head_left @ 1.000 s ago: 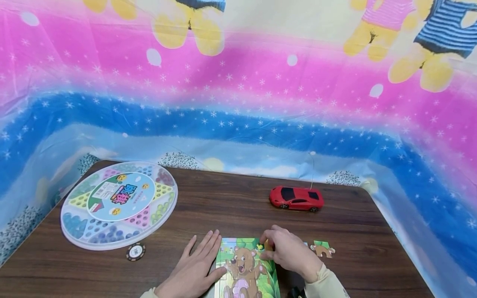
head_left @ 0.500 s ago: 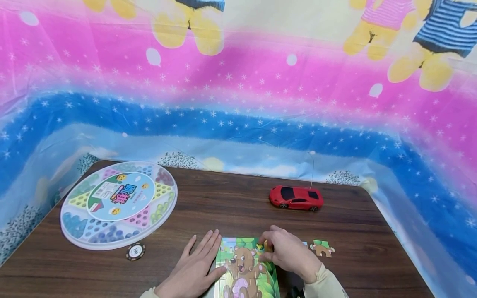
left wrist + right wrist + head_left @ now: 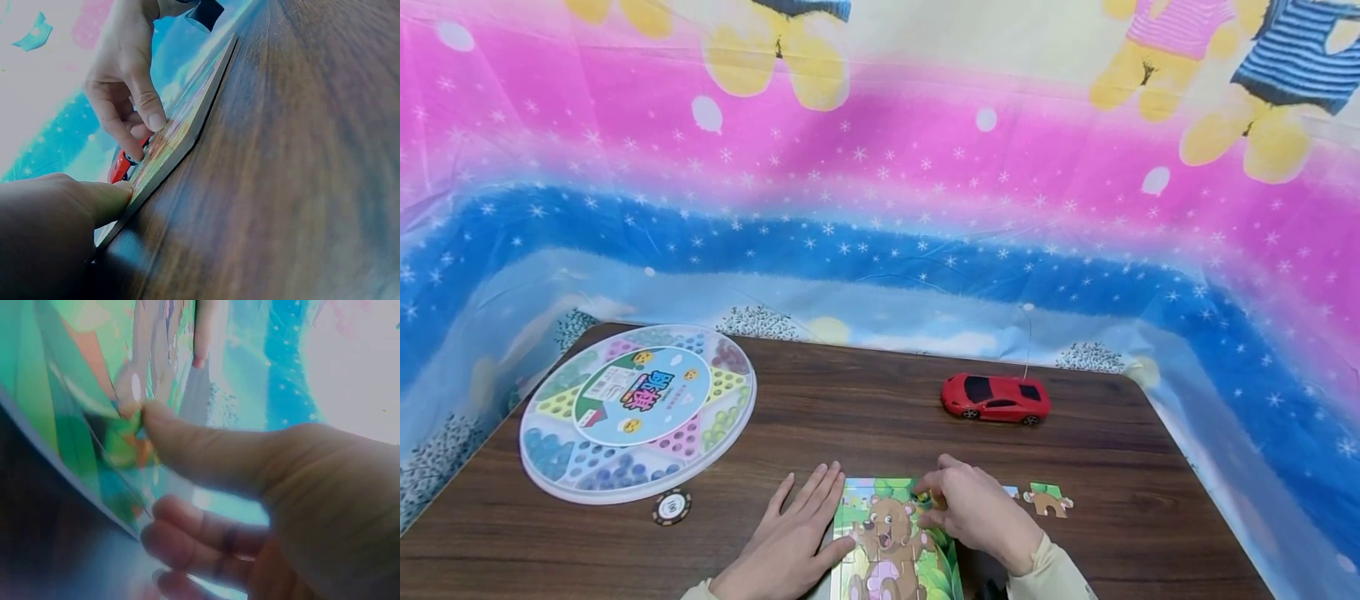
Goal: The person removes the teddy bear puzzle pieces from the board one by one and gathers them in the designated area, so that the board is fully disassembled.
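A jigsaw puzzle (image 3: 891, 542) of a brown bear among green leaves lies at the table's front edge. My left hand (image 3: 797, 537) rests flat along its left side, fingers straight, with the thumb over the puzzle's edge. At the upper right corner, my right hand (image 3: 981, 512) pinches a green puzzle piece (image 3: 122, 440) between thumb and index finger; the other fingers are loosely curled. In the right wrist view the thumb tip presses against this piece, and a seam shows beside it. The hand hides much of that corner in the head view.
A loose brown and green puzzle piece (image 3: 1048, 502) lies right of the right hand, beside a partly hidden bluish one (image 3: 1011, 492). Farther back stands a red toy car (image 3: 996, 398) with a thin antenna. At left are a round Chinese checkers set (image 3: 640, 408) and a poker chip (image 3: 672, 506).
My right hand has shifted slightly left, its fingertips moving a little over the puzzle's upper right corner. The left hand has stayed in place.
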Motion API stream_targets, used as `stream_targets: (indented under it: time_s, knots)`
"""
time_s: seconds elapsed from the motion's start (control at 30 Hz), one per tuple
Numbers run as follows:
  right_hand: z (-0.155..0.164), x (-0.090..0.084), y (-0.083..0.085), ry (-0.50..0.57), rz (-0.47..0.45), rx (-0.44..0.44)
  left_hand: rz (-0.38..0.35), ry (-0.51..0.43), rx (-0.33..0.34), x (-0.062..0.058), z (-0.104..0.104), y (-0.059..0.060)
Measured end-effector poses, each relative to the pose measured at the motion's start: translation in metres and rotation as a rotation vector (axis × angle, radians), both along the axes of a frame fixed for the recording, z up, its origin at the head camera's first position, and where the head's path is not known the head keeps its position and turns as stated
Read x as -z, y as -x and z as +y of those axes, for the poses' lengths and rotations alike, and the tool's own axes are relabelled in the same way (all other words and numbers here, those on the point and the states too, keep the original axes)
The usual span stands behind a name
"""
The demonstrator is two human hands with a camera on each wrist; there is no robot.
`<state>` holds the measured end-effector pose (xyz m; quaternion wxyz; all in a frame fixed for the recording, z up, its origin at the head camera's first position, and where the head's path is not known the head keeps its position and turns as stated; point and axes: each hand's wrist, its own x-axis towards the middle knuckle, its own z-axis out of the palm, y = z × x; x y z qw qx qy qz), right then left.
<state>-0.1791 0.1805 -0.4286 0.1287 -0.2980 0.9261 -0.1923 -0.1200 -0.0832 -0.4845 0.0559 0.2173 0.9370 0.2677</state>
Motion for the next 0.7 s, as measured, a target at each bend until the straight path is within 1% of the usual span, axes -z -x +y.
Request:
stream_targets:
  time_s: [0.1,0.17,0.37,0.5,0.7]
  knots:
    - [-0.005,0.002,-0.002,0.003,0.008,-0.037,0.001,0.010,0.000,0.001,0.000,0.001]
    - [-0.008,0.003,-0.003,-0.001,0.031,-0.058,0.001,0.017,0.000,0.001,0.000,0.001]
    - [-0.015,0.006,-0.007,-0.018,0.086,-0.077,-0.006,0.008,0.004,0.001,-0.001,0.001]
    - [-0.016,0.007,-0.006,-0.043,0.116,-0.054,-0.019,-0.002,0.008,0.001,-0.002,0.001]
    - [-0.009,0.007,-0.003,-0.100,0.171,0.001,-0.031,-0.011,0.010,0.001,-0.001,0.002]
